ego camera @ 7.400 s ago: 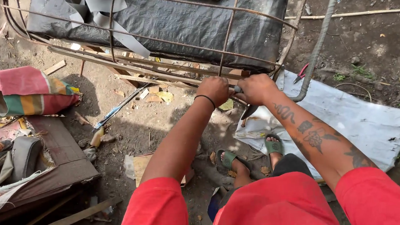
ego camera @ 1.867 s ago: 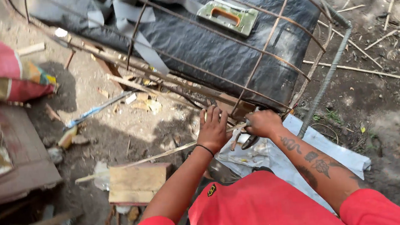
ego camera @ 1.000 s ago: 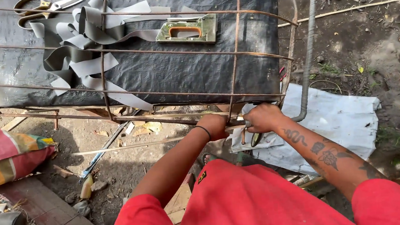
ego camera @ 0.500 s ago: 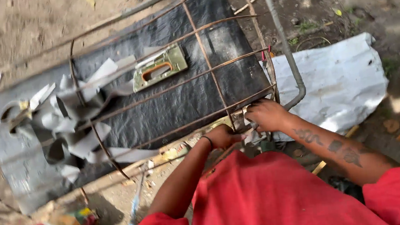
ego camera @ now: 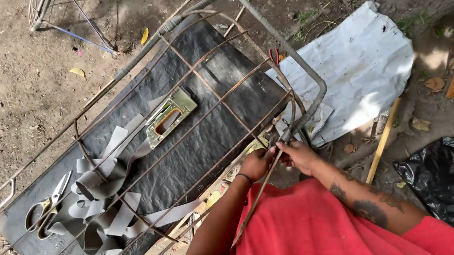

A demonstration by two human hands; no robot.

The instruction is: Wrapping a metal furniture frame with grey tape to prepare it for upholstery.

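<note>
Head view looks down on a rusty wire frame (ego camera: 191, 92) lying tilted over a black sheet (ego camera: 201, 140) spread on bare dirt; its outer rail, wrapped in grey, bends round at the right corner. Beside that corner lies a crumpled white sheet (ego camera: 363, 61), with a black plastic bag (ego camera: 450, 179) at the lower right. On the black sheet rest a heap of grey strips (ego camera: 102, 204), a metal stapler (ego camera: 168, 117) with an orange inside, and scissors (ego camera: 45, 203) at the far left. At the frame's near right corner the left hand (ego camera: 256, 164) is closed round a thin rusty rod, and the right hand (ego camera: 299, 155) is closed on the wrapped rail just beside it, the two hands almost touching. Small red-handled pliers (ego camera: 274, 56) hang on the rail farther up.
</note>
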